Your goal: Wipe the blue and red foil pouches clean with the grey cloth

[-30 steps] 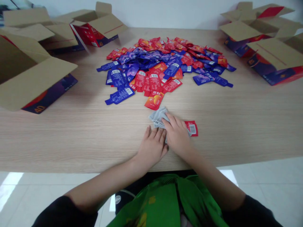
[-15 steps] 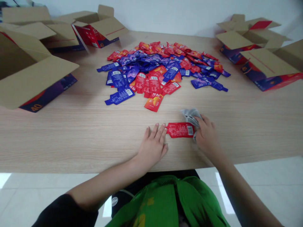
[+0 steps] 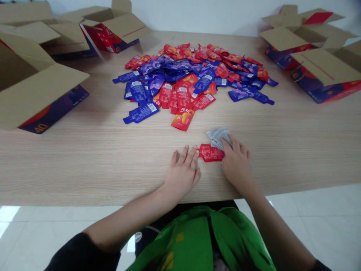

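Observation:
A red pouch (image 3: pixel 209 153) lies flat on the wooden table (image 3: pixel 84 158) near the front edge. My right hand (image 3: pixel 236 165) presses a crumpled grey cloth (image 3: pixel 217 137) onto the pouch's right end, fingers closed on the cloth. Flat on the table, my left hand (image 3: pixel 182 172) has its fingers stretched out, the fingertips touching the pouch's left end. A big heap of red and blue pouches (image 3: pixel 191 77) lies further back in the middle of the table.
An open cardboard box (image 3: pixel 34 86) stands at the left, with further open boxes (image 3: pixel 109 30) behind it. More open boxes (image 3: pixel 313 49) stand at the back right. A loose orange-red pouch (image 3: pixel 182 119) lies at the heap's near edge.
My right hand slid the cloth rightward along the red pouch, uncovering it, and has now come back left over its right end. My left hand stayed flat in place.

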The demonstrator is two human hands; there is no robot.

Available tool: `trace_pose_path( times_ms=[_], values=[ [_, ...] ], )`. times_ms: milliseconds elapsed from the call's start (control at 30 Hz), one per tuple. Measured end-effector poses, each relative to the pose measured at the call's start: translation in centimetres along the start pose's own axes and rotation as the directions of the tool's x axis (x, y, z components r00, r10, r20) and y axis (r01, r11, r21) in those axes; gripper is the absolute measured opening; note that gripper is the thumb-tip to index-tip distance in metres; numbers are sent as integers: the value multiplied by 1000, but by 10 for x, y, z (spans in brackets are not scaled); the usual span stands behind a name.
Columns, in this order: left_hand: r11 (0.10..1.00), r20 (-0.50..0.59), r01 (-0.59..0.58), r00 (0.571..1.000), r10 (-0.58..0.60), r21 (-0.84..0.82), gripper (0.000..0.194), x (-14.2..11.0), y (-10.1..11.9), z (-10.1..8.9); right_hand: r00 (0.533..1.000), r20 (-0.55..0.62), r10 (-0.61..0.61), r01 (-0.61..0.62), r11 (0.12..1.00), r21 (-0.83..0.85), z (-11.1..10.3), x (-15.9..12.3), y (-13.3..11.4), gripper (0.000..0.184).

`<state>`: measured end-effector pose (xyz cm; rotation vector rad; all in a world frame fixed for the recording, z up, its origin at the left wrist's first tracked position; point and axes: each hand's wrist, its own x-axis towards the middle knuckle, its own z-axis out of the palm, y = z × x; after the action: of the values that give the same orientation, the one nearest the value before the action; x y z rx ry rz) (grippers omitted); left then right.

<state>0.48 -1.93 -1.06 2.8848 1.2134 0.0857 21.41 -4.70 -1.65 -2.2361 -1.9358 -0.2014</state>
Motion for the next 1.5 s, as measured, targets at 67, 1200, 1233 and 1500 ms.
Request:
trace_pose_path(
  times_ms=[67, 1200, 1233, 1500],
  values=[
    [1000, 0, -4, 1000, 4, -3, 56, 0, 0, 1, 999, 3, 47, -47, 999, 7, 0, -1, 20, 56],
    [1000, 29, 7, 1000, -7, -12, 58, 0, 0, 0, 991, -83, -101, 119, 958, 261, -15, 25, -42, 55],
    [1000, 38, 12, 999, -11, -15, 57, 1, -1, 0, 988, -41, -147, 153, 958, 242, -13, 25, -52, 52],
    [1000, 28, 7, 1000, -7, -16, 56, 0, 0, 0, 998, 31, -48, 46, 997, 64, -1, 8, -21, 53]
  ],
)
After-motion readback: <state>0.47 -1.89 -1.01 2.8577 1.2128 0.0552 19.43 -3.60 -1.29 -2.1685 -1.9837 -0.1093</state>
